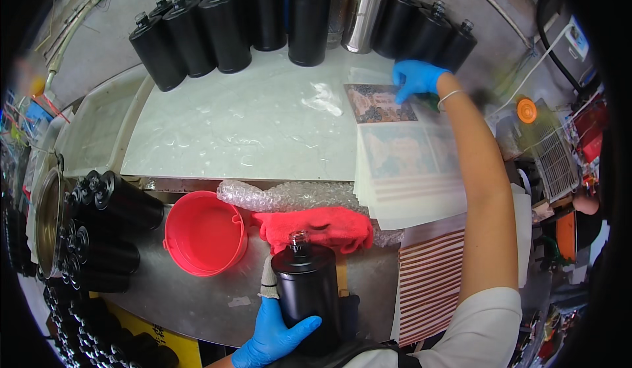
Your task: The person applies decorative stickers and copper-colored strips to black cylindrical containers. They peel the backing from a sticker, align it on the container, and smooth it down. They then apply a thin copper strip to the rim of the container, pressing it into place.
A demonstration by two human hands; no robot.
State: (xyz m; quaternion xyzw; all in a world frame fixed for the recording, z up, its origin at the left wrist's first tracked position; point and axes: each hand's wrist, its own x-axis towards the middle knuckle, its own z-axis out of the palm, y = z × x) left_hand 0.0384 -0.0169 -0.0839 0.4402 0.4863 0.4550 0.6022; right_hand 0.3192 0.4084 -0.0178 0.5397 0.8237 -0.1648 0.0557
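Note:
My left hand (273, 338), in a blue glove, grips a matte black bottle (306, 282) around its side, low at the front. The bottle stands nearly upright, its clear glass neck bare. A pale knitted sleeve covers one of that hand's fingertips. At the far right, my blue-gloved right hand (421, 78) reaches over a dark printed sheet (375, 105), thumb and fingers apart, the thumb at the print's edge. Under and beside it lies a stack of pale printed sheets (401, 154). Whether the right fingertips press on the paper is hard to see.
More black bottles (224, 32) line the back, with a steel flask (365, 16) among them. A red bucket (205, 233), a red cloth (322, 228) and bubble wrap (289, 195) sit before the wet pale board (230, 128). Black bottles (128, 200) lie at left; striped paper (428, 286) at right.

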